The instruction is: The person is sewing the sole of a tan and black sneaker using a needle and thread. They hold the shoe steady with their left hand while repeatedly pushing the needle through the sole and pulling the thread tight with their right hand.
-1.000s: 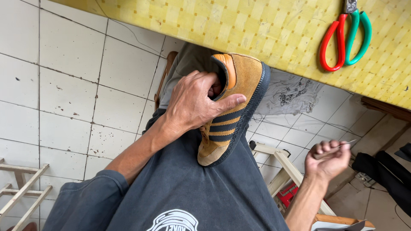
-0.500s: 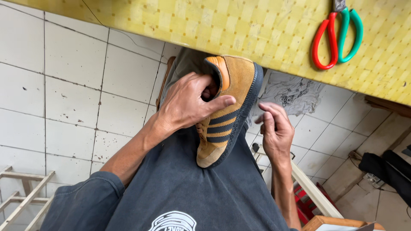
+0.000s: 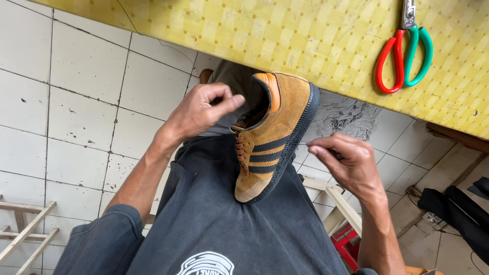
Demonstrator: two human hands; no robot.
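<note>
Shoe (image 3: 272, 137) on the lap, between both hands (scissors (image 3: 405, 48) on table (image 3: 254, 30) beyond).

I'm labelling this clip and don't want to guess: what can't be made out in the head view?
- Right hand: fingertips pinched; whatever they hold is too small to see.
- Left hand: curled at the shoe opening; its own fingers hide any contact.
- Shoe's far side and inside: turned away.
- Scissors: blades cut off by the top edge.
</note>
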